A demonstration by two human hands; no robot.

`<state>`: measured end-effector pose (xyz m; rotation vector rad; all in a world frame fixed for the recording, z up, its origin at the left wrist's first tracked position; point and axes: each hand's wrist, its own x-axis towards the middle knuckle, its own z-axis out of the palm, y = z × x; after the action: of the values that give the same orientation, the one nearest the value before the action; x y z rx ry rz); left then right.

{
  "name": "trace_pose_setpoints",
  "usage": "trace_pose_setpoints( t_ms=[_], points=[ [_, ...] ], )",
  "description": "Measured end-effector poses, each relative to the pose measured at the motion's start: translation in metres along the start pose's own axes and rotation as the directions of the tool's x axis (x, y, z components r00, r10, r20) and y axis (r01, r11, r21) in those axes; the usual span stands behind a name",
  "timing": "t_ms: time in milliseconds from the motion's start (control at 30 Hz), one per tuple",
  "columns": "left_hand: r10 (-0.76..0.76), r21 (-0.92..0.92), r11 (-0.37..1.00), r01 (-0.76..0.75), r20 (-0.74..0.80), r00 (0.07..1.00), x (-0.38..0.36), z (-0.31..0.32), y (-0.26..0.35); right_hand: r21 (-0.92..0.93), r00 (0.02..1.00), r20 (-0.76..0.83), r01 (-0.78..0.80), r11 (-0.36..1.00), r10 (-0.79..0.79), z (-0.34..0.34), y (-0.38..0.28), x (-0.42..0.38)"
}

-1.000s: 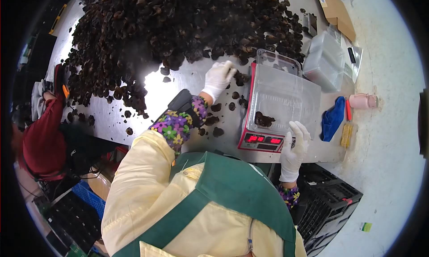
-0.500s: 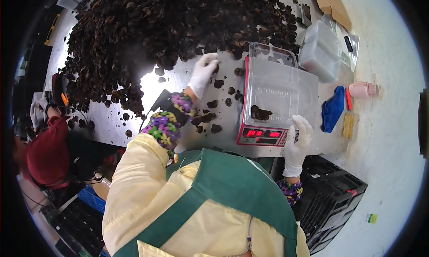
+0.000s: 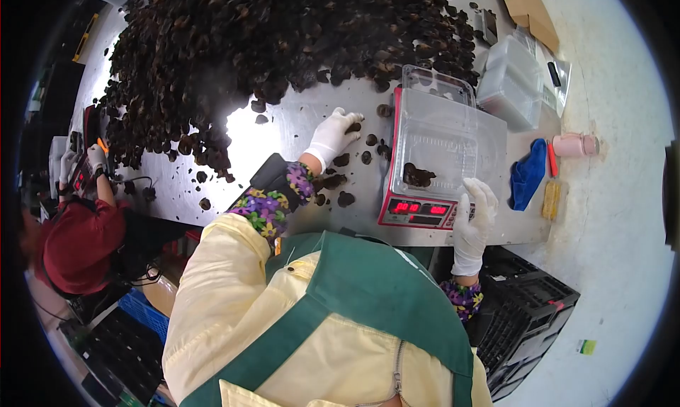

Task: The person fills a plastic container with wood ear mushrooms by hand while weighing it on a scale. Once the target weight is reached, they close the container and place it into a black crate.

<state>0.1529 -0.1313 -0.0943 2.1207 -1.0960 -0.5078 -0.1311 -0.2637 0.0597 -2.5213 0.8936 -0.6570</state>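
My left hand, in a white glove, is over the metal table with its fingers closed on a dark dried piece at the fingertips. Loose dark pieces lie beneath and around it. At the front right corner of the red scale is my right hand, also gloved, fingers apart and holding nothing. An open clear plastic box rests on the scale, its lid folded back, with a dark clump inside. Red digits glow on the scale's display.
A large heap of dark pieces covers the table's far side. Stacked clear boxes, a blue cloth and a pink bottle are at the right. A co-worker in red works at another scale at the left.
My left hand has moved right and slightly toward me, and a dark piece now shows at its fingertips. The co-worker's hands have moved over the other scale. My right hand has barely moved.
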Motion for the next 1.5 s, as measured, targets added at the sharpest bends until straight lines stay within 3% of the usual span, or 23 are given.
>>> trace_pose_setpoints(
  t_ms=[133, 233, 300, 333, 467, 533, 567, 633, 667, 700, 767, 833, 900, 967, 1033, 1100, 1200, 1233, 1267, 1333, 1367, 1433, 1500],
  points=[
    [0.020, 0.192, 0.981, -0.030, 0.055, 0.998, 0.001, 0.013, -0.009, 0.022, 1.000, 0.000, -0.031, 0.999, 0.031, -0.002, 0.005, -0.006],
    [-0.026, 0.126, 0.992, 0.026, 0.000, 1.000, 0.002, 0.019, -0.003, 0.022, 0.999, -0.003, -0.052, 0.998, 0.052, -0.002, 0.008, -0.009],
    [0.191, -0.081, 0.978, -0.193, -0.038, 0.981, 0.001, 0.026, 0.008, 0.022, 0.999, 0.000, -0.053, 0.998, 0.053, -0.001, 0.007, -0.010],
    [0.224, -0.084, 0.971, -0.224, -0.006, 0.975, -0.003, 0.017, 0.026, 0.017, 0.999, 0.002, -0.049, 0.999, 0.049, 0.000, 0.006, -0.010],
    [0.176, 0.154, 0.967, -0.201, 0.162, 0.971, 0.001, 0.043, 0.027, 0.021, 0.999, 0.002, -0.047, 0.999, 0.047, -0.001, -0.001, -0.008],
    [0.139, -0.034, 0.990, -0.138, 0.022, 0.990, 0.002, 0.045, 0.020, 0.012, 1.000, -0.004, -0.029, 1.000, 0.029, -0.004, 0.002, -0.008],
    [0.142, -0.038, 0.989, -0.141, 0.023, 0.990, 0.001, 0.046, 0.016, 0.006, 1.000, -0.007, -0.018, 1.000, 0.018, -0.006, 0.004, -0.010],
    [-0.074, -0.273, 0.962, 0.019, -0.194, 0.978, -0.004, 0.028, 0.029, 0.015, 0.999, -0.003, -0.041, 0.999, 0.041, -0.008, 0.010, -0.014],
    [-0.227, -0.498, 0.858, 0.127, -0.146, 0.963, -0.006, 0.018, 0.041, 0.028, 0.998, 0.002, -0.060, 0.998, 0.060, -0.008, 0.012, -0.016],
    [-0.229, -0.497, 0.858, 0.129, -0.146, 0.962, -0.008, 0.008, 0.056, 0.030, 0.998, 0.004, -0.060, 0.998, 0.060, -0.008, 0.014, -0.017],
    [-0.203, -0.700, 0.714, 0.033, -0.162, 0.966, -0.011, -0.008, 0.088, 0.024, 0.997, 0.006, -0.083, 0.996, 0.083, -0.004, 0.014, -0.018],
    [-0.019, -0.626, 0.765, -0.153, -0.259, 0.966, -0.011, -0.011, 0.121, 0.017, 0.998, 0.004, -0.065, 0.998, 0.065, -0.001, 0.013, -0.015],
    [0.289, -0.392, 0.799, -0.456, -0.416, 0.862, -0.002, 0.000, 0.142, 0.005, 0.999, -0.001, -0.042, 0.999, 0.042, 0.000, 0.011, -0.010],
    [0.463, -0.241, 0.796, -0.555, -0.349, 0.815, 0.004, 0.009, 0.158, -0.007, 1.000, -0.001, -0.004, 1.000, 0.004, -0.001, 0.009, -0.006],
    [0.526, -0.053, 0.838, -0.543, -0.184, 0.830, -0.003, 0.015, 0.171, 0.002, 1.000, -0.008, 0.001, 1.000, -0.001, -0.004, 0.007, -0.006],
    [0.605, 0.000, 0.786, -0.619, -0.206, 0.769, -0.010, 0.014, 0.166, 0.009, 1.000, -0.016, -0.001, 1.000, 0.001, -0.008, 0.009, -0.009],
    [0.511, -0.157, 0.799, -0.580, -0.330, 0.794, -0.011, -0.003, 0.135, 0.027, 0.999, -0.003, -0.050, 0.998, 0.050, -0.012, 0.018, -0.015],
    [0.413, -0.121, 0.875, -0.468, -0.314, 0.855, -0.009, 0.002, 0.108, 0.037, 0.998, -0.002, -0.069, 0.997, 0.070, -0.013, 0.019, -0.017],
    [0.260, 0.035, 0.963, -0.266, -0.362, 0.895, -0.007, 0.001, 0.061, 0.048, 0.996, -0.007, -0.089, 0.995, 0.090, -0.014, 0.021, -0.019],
    [0.130, 0.232, 0.971, -0.060, -0.300, 0.945, -0.002, 0.020, 0.002, 0.040, 0.996, -0.009, -0.092, 0.995, 0.092, -0.012, 0.025, -0.023],
    [0.134, 0.238, 0.970, -0.059, -0.313, 0.940, 0.001, 0.025, -0.007, 0.029, 0.996, -0.006, -0.091, 0.995, 0.091, -0.010, 0.026, -0.021],
    [0.104, 0.377, 0.924, -0.059, -0.102, 0.989, 0.004, 0.029, -0.017, 0.008, 0.998, -0.011, -0.060, 0.998, 0.060, -0.009, 0.023, -0.018],
    [0.230, 0.295, 0.933, -0.204, -0.053, 0.972, 0.016, 0.037, -0.015, 0.004, 0.998, -0.004, -0.060, 0.998, 0.060, -0.007, 0.020, -0.014]
  ],
)
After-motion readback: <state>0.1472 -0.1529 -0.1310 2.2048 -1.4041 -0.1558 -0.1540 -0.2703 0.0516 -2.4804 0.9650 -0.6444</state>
